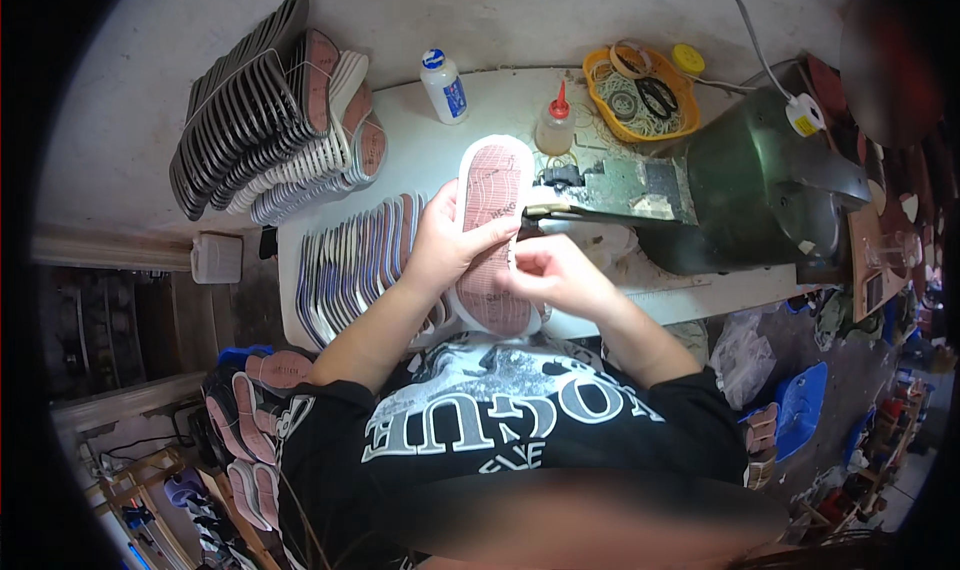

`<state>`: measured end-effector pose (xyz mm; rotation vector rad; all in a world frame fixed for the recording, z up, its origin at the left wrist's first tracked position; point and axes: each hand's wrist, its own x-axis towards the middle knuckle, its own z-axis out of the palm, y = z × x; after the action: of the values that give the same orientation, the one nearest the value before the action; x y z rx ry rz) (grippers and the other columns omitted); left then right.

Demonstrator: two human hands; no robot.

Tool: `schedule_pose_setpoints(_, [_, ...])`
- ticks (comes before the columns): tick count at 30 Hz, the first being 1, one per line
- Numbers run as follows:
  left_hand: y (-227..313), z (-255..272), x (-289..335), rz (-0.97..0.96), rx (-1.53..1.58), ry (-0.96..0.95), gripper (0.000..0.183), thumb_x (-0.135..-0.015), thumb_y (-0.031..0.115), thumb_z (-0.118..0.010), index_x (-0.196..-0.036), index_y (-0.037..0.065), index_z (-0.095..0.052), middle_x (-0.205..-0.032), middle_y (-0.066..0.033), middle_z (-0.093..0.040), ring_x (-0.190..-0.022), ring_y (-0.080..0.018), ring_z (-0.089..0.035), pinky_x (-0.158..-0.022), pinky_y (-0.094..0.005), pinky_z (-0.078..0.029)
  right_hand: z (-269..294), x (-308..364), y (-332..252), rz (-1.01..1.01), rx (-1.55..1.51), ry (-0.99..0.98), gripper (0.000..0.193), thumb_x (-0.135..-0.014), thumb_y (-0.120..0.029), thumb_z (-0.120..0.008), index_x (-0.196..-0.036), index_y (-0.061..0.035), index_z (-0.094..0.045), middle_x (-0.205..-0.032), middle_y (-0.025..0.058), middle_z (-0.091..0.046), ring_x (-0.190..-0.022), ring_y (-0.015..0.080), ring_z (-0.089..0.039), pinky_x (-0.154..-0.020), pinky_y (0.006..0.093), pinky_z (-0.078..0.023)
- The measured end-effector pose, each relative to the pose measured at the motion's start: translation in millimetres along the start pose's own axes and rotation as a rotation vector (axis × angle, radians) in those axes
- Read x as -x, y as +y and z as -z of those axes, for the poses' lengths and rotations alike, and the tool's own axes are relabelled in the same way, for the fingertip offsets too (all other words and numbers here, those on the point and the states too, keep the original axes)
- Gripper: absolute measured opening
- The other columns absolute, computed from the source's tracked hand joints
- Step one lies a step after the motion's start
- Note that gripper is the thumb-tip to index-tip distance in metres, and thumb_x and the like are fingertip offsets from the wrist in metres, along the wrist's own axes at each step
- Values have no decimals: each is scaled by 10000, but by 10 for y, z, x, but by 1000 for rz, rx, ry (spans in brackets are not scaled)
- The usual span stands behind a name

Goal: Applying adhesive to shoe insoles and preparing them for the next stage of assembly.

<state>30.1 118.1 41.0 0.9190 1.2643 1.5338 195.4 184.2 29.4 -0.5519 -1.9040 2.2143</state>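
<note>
A shoe sole with a reddish-brown patterned face and a white rim lies lengthwise over the white table's near edge. My left hand grips its left side, thumb across the patterned face. My right hand pinches the sole's right rim, close to the arm of a dark green sewing machine. The machine's flat metal plate reaches toward the sole from the right.
Rows of matching soles lie fanned on the table's left; a taller stack leans behind. A white bottle, a red-tipped bottle and an orange tray of rubber bands stand at the back. More soles sit low left.
</note>
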Motion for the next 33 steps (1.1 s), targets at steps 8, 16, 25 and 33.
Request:
schedule_pose_setpoints(8, [-107, -96, -436, 24, 170, 145, 420, -752, 60, -735, -1115, -40, -548, -1028, -85, -606, -899, -154, -609, -817, -275, -492, -100, 305, 81, 64, -153, 229, 290, -894, -121, -623, -1139, 30, -589, -1025, 52, -650, -907, 86, -587, -800, 252, -480])
schedule_pose_setpoints(16, [-335, -105, -733, 23, -156, 162, 397, -784, 200, -729, -1061, -39, -574, -998, -112, -575, -919, -170, -557, -818, -292, -462, -17, 347, 47, -1, -349, 385, 262, -914, -125, -606, -1115, 42, -596, -978, 58, -662, -871, 83, -600, -782, 238, -489])
schedule_pose_setpoints(25, [-313, -149, -902, 75, -332, 242, 415, -751, 303, -727, -980, -27, -623, -1014, -168, -542, -1027, -291, -488, -925, -384, -379, 29, 317, 133, -80, -468, 410, 255, -921, -159, -600, -1071, 47, -608, -957, 90, -679, -827, 107, -639, -718, 235, -513])
schedule_pose_setpoints(33, [-352, 33, -1131, 174, -495, 80, 489, -746, 392, -711, -998, -22, -646, -1067, -211, -542, -1070, -332, -465, -957, -408, -360, -172, 170, 99, -112, -610, 374, 291, -953, -226, -544, -999, 47, -633, -840, 123, -686, -715, 149, -673, -605, 227, -517])
